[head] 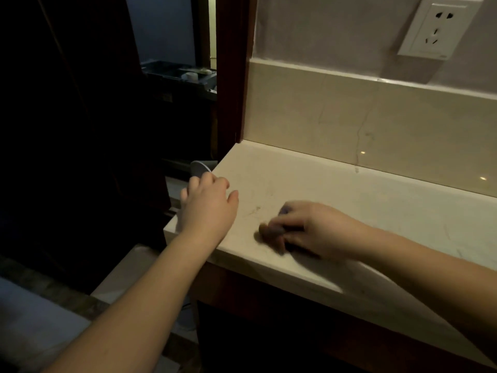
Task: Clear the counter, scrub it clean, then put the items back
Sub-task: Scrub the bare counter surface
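Note:
The cream stone counter (363, 200) runs from the left corner toward the lower right, with faint dark scuffs near its left end. My right hand (317, 230) grips a small brownish scrubbing pad (270, 231) with a bluish part and presses it on the counter near the front edge; both are blurred by motion. My left hand (209, 203) reaches over the counter's left end, its fingers curled on a grey round cup-like object (199, 168) held just beyond the edge. Most of that object is hidden behind the hand.
A cream backsplash (349, 125) rises behind the counter, with a white wall socket (438, 28) above it. A dark wood door frame (231, 76) stands at the left corner. Beyond it is a dark room with a cluttered shelf (180, 74). A pale surface (29, 321) lies at lower left.

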A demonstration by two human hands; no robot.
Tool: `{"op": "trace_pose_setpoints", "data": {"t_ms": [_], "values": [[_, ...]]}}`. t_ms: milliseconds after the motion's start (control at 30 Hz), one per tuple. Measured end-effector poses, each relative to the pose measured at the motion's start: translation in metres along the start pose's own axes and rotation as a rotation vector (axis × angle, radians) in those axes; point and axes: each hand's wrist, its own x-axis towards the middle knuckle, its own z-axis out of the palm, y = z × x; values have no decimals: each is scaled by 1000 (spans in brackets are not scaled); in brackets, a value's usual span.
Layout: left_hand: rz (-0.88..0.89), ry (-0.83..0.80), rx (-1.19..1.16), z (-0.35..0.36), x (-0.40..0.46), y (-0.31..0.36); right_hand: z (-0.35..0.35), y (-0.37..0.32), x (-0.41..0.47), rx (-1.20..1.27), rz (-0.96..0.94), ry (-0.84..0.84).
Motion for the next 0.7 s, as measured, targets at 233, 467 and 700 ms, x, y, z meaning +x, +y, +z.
{"op": "trace_pose_setpoints", "data": {"t_ms": [233,467,700], "values": [[11,-35,40,7,-1,-3,-3,14,5,7,-31,-18],[21,-52,68,4,1,-1,-18,110,89,-74,446,219],[14,-54,44,4,1,-3,-15,83,42,-91,157,118]]}}
